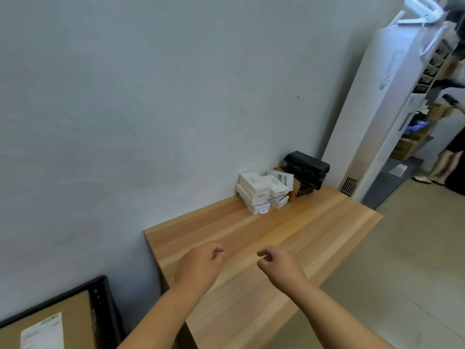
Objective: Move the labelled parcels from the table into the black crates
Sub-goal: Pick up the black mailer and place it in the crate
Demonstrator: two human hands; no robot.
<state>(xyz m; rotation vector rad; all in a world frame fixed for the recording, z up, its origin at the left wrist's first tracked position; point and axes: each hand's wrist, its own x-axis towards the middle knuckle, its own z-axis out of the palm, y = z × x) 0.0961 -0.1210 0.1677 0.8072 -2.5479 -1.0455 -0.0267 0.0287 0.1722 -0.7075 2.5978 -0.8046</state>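
Head view, both hands out over the near half of the table (251, 285), neither touching it as far as can be told. Left hand (201, 263): fingers loosely curled, holding nothing. Right hand (279, 263): same, loosely curled and empty. The two hands sit near each other, a bare strip of wood between them.

Lower left, beside the table's near left corner: black crate (105, 308). A brown cardboard parcel (50, 321) with a white label lies inside it, so at least one parcel appears already moved. Rest of the crate is out of frame; fill level cannot be told.

Far end of the table, against the wall (125, 96): stack of small white boxes (259, 195), printed labels visible on several, piled unevenly. Touching or just beside them toward the far right corner: an orange-and-dark box (300, 190) with a black folded bundle (307, 167) on top. Judgement: white boxes are the remaining parcels; whether the orange box counts is unclear.

Room for moving: whole middle of the table is bare between hands and stack, so the reach is unobstructed. Left edge runs along the wall; right edge opens onto floor. A tall white appliance (387, 117) stands past the far right corner, well clear of the carry path back to the crate
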